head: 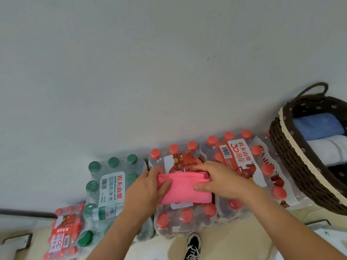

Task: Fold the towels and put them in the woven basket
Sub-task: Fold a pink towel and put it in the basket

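The pink towel (185, 188) lies folded into a neat oblong on top of a shrink-wrapped pack of red-capped water bottles (185, 216), its long axis running left to right across the view. Both hands are on it, one at each short end. The left hand (146, 186) grips the left end, thumb laid on top and fingers tucked round the edge. The right hand (217, 180) pinches the right end, thumb pressing the top and fingers curled over the far fold.

The fold looks close to done, so the carry should come next. The woven basket (300, 175) sits well off to the right, which makes the right hand the nearer one. A blue towel (317, 125) and a white towel (330, 151) are already inside. The move is a sideways travel along the towel's own length.

A green-capped bottle pack (110, 182) stands just left, and a sneaker (193, 244) shows below.
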`<state>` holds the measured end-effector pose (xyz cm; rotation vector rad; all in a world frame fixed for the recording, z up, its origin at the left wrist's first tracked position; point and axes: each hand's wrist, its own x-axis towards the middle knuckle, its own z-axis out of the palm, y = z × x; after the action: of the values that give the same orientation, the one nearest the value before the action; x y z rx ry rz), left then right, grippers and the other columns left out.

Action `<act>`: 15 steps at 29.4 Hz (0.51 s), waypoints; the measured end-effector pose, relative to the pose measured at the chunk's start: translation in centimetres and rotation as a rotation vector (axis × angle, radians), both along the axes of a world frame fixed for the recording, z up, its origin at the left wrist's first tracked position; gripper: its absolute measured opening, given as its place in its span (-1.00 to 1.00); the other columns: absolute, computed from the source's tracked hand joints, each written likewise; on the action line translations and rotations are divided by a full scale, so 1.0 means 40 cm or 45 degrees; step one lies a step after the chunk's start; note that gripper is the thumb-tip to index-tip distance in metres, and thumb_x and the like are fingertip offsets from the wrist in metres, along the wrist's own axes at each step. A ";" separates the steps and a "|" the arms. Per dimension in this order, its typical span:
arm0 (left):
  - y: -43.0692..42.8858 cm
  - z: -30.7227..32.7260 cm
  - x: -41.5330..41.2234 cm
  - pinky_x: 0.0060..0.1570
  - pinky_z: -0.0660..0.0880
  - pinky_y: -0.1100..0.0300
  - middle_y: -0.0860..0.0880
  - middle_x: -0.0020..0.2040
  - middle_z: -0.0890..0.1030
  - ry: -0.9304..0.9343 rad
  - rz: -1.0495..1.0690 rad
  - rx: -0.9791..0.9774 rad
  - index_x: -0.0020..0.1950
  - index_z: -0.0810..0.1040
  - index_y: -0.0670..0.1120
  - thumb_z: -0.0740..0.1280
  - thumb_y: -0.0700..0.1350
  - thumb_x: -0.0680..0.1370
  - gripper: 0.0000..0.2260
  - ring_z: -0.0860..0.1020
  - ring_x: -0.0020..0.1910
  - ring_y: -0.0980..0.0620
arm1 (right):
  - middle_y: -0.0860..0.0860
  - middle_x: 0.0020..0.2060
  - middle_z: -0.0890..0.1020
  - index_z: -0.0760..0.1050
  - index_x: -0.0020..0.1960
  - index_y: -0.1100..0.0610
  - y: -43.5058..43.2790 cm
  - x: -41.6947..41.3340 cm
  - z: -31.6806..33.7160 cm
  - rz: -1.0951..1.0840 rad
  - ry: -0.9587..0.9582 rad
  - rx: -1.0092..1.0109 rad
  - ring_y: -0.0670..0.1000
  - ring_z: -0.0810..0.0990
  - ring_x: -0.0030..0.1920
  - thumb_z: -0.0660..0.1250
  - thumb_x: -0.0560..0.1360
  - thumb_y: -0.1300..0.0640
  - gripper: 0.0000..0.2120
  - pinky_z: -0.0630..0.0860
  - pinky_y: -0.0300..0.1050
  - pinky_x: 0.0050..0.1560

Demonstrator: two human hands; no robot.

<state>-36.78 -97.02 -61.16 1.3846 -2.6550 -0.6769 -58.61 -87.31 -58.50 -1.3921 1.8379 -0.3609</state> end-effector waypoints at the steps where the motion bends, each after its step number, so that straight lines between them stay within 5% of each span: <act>1: -0.002 0.010 -0.003 -0.16 0.46 0.11 0.07 -0.07 0.50 0.009 -0.013 0.028 0.07 0.40 0.12 0.16 0.30 0.50 -0.68 0.52 -0.12 0.03 | -0.11 0.04 0.52 0.48 0.26 -0.07 -0.008 -0.007 0.009 0.052 -0.016 0.046 -0.10 0.51 0.04 0.45 0.42 -0.08 -0.57 0.45 -0.16 0.07; 4: -0.011 0.044 -0.015 -0.27 0.40 0.30 0.14 -0.20 0.54 0.107 0.015 0.163 -0.04 0.37 0.16 0.35 0.17 0.48 -0.80 0.51 -0.24 0.15 | -0.10 -0.16 0.58 0.57 -0.07 -0.03 -0.027 -0.014 0.032 0.196 0.047 0.044 -0.09 0.53 -0.16 0.47 0.37 -0.03 -0.82 0.49 -0.12 -0.13; 6: -0.021 0.072 -0.016 -0.30 0.40 0.41 0.16 -0.19 0.55 0.260 0.083 0.194 0.04 0.45 0.17 0.46 0.07 0.42 -0.72 0.52 -0.26 0.22 | -0.12 -0.11 0.52 0.54 -0.05 -0.05 -0.034 -0.014 0.045 0.189 0.192 -0.135 -0.11 0.47 -0.09 0.43 0.37 0.02 -0.83 0.46 -0.15 -0.07; 8: -0.029 0.080 -0.006 -0.23 0.46 0.36 0.14 -0.09 0.56 0.375 -0.024 -0.083 0.20 0.49 0.11 0.54 -0.06 0.36 -0.55 0.52 -0.22 0.21 | -0.14 -0.03 0.46 0.50 0.05 -0.04 -0.034 -0.006 0.043 0.077 0.345 -0.482 -0.12 0.41 0.00 0.43 0.36 0.12 -0.72 0.39 -0.18 0.03; 11: -0.016 0.045 0.010 -0.32 0.51 0.18 -0.03 -0.02 0.54 0.337 -0.270 -0.565 0.13 0.48 -0.04 0.59 -0.22 0.22 -0.45 0.53 -0.17 0.01 | -0.08 -0.01 0.47 0.43 0.01 -0.01 -0.011 0.030 0.004 -0.013 0.564 -0.764 -0.02 0.44 0.06 0.47 0.24 0.24 -0.58 0.42 -0.05 0.06; 15: 0.014 -0.023 0.041 -0.34 0.55 0.11 -0.01 0.04 0.43 0.253 -0.406 -0.570 0.12 0.45 -0.02 0.43 -0.19 0.32 -0.60 0.47 -0.07 -0.01 | -0.05 0.06 0.49 0.42 0.00 -0.01 0.057 0.080 -0.076 0.056 0.686 -0.728 0.03 0.43 0.20 0.41 0.29 0.22 -0.66 0.41 0.01 0.10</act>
<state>-35.16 -96.45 -62.10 0.7506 -2.6610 -0.1971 -55.42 -85.04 -61.54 -2.0717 2.2310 -0.5595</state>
